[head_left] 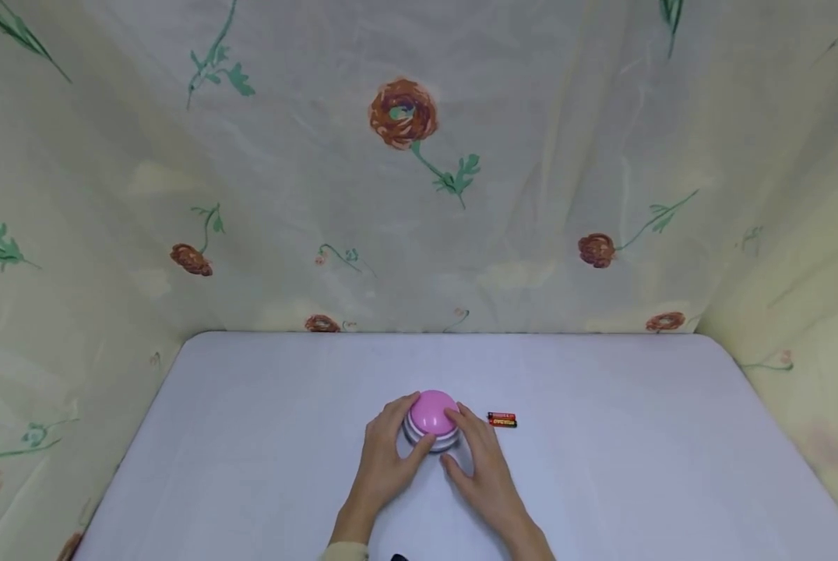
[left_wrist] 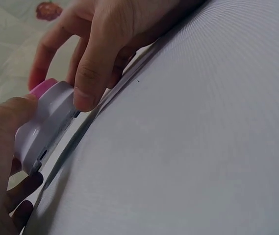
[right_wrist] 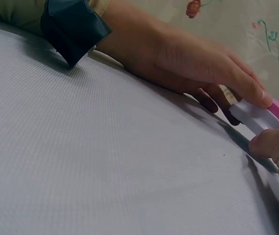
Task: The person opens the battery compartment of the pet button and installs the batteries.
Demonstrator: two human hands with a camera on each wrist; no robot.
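Observation:
A round push button with a glossy pink dome on a white base (head_left: 433, 413) sits between both hands near the middle of the table. My left hand (head_left: 382, 461) grips its left side, thumb on the near rim and fingers around the far side. In the left wrist view, fingers of that hand reach below the base. My right hand (head_left: 485, 474) holds the other side, with a finger on the pink dome and the thumb (left_wrist: 86, 95) against the base. Seen from the left wrist, the base stands tilted close over the table. Its underside is largely hidden.
Two small red-and-black batteries (head_left: 501, 420) lie side by side just right of the right hand. The white table (head_left: 251, 436) is bounded at the back and sides by a flower-patterned curtain (head_left: 503, 257). A dark band (right_wrist: 73, 29) is on the left wrist.

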